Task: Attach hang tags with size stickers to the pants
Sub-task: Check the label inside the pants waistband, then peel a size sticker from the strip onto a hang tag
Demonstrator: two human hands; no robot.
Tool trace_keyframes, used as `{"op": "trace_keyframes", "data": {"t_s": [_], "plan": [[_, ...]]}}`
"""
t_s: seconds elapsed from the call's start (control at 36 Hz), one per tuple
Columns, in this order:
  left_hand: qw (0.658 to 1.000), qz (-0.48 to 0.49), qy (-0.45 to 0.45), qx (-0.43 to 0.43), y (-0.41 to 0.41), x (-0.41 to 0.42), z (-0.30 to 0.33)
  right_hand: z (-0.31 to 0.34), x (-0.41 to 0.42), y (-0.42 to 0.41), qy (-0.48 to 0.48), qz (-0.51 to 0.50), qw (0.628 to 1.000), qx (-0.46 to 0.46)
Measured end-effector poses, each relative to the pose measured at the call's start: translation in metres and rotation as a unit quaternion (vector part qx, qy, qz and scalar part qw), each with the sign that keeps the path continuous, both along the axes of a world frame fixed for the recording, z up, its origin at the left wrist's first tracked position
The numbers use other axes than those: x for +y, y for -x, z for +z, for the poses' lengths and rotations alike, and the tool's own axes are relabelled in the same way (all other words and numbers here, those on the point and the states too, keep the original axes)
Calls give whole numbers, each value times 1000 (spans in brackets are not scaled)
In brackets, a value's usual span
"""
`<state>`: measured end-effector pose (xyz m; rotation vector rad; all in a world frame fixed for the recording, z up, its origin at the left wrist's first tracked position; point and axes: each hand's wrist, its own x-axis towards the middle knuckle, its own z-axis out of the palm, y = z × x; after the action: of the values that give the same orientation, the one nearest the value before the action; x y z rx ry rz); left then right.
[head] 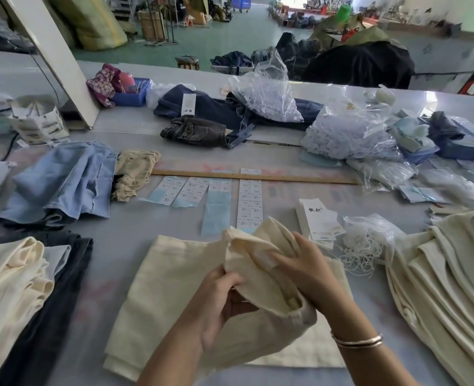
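A folded pair of cream pants [157,296] lies in front of me on the grey table [124,238]. Both hands hold its lifted waistband open. My left hand [219,299] grips the near edge of the waistband. My right hand [299,263] holds the far side, its fingers on a small white label inside. White hang tags [318,218] sit stacked just beyond my right hand. Sheets of size stickers [249,201] lie in a row past the pants. A tangle of white strings [363,243] in a clear bag lies to the right.
A stack of cream pants [450,277] sits at the right, and cream and dark pants [29,296] at the left. A wooden ruler [286,178] lies across the table. Light blue jeans [60,182], dark jeans [208,115] and clear plastic bags [347,135] lie farther back.
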<state>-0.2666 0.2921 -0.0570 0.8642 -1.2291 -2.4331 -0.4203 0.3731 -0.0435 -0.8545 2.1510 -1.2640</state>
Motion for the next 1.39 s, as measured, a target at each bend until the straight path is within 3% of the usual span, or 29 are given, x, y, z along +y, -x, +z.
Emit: {"op": "trace_keyframes", "data": {"t_s": [0.17, 0.36, 0.56, 0.86, 0.97, 1.08, 1.19, 1.31, 1.39], "plan": [[998, -30, -44, 26, 1, -1, 9, -6, 0, -5, -44, 45, 995, 76], [999, 15, 20, -47, -3, -9, 3, -1, 0, 2, -34, 36, 996, 79], [998, 13, 50, -37, -8, -7, 2, 8, -1, 10, 17, -1, 999, -29], [998, -2, 57, -19, -5, -7, -4, 3, 3, 13, 55, -3, 994, -92], [996, -57, 65, -13, 8, 1, -5, -15, 22, 32, 79, -79, 985, -135], [971, -133, 169, -102, 25, 10, -19, -60, 66, 65, 37, -198, 959, -201], [929, -197, 245, -195, 43, 6, -55, -118, 107, 80, -90, -248, 938, -225], [867, -218, 332, -301, 59, -8, -92, -143, 118, 107, -143, -289, 924, -205], [805, -205, 403, -384, 67, -25, -112, -137, 103, 128, -183, -287, 937, -81]]}}
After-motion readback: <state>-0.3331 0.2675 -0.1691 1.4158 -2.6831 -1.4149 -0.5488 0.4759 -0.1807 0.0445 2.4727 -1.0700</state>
